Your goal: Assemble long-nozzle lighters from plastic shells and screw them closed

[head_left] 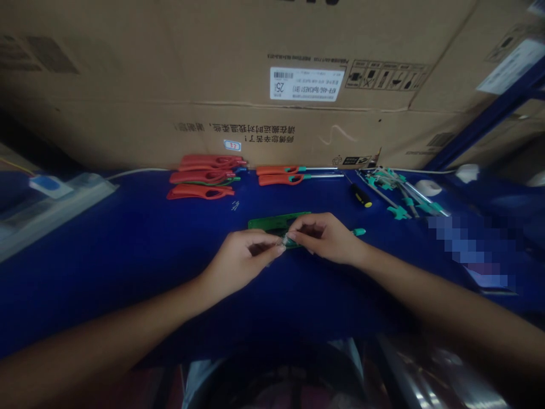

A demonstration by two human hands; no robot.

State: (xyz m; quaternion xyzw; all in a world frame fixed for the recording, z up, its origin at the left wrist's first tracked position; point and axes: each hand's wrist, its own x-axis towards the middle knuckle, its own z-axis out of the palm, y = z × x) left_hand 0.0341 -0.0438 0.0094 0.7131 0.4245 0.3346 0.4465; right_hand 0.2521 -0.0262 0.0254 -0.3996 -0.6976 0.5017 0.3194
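The left hand (236,258) and right hand (332,240) — fingers of each pinching — hold a small translucent piece (285,241) between them at a green casing (266,222), contact unclear, on the blue tabletop (255,309); beyond lie red handles (200,176) and a screwdriver (360,195).

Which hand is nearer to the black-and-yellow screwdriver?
Right. The right hand is closer to the person than the screwdriver and slightly left; the left hand is much farther left.
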